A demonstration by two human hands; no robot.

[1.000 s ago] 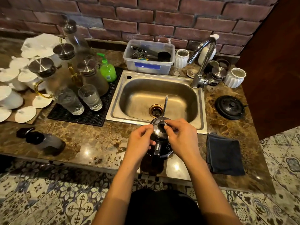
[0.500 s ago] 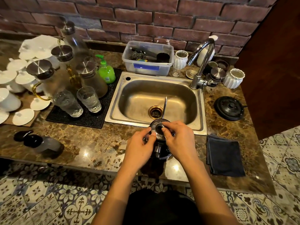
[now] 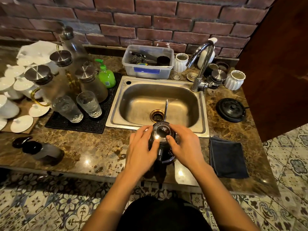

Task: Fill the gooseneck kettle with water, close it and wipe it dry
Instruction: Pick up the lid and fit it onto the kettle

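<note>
A dark gooseneck kettle [image 3: 164,154] stands on the marble counter just in front of the sink [image 3: 198,129]. Its thin spout [image 3: 166,109] points out over the basin. A shiny lid [image 3: 162,132] with a black knob sits on its top. My left hand [image 3: 141,147] holds the kettle's left side, its thumb at the lid's rim. My right hand [image 3: 185,145] cups the right side with its thumb pressed on the lid. The kettle's handle and lower body are mostly hidden between my hands. A folded dark cloth [image 3: 228,157] lies on the counter to the right.
The faucet [image 3: 201,64] arches over the sink's back right corner. A black round base [image 3: 230,110] sits on the counter at the right. Glasses [image 3: 89,104], carafes and a green soap bottle [image 3: 106,75] crowd a black mat at the left. A plastic tub [image 3: 148,70] stands behind the sink.
My fingers have left the lid's knob, which now shows. Both hands have spread and slid down to the kettle's sides, and the lid sits lower on the kettle.
</note>
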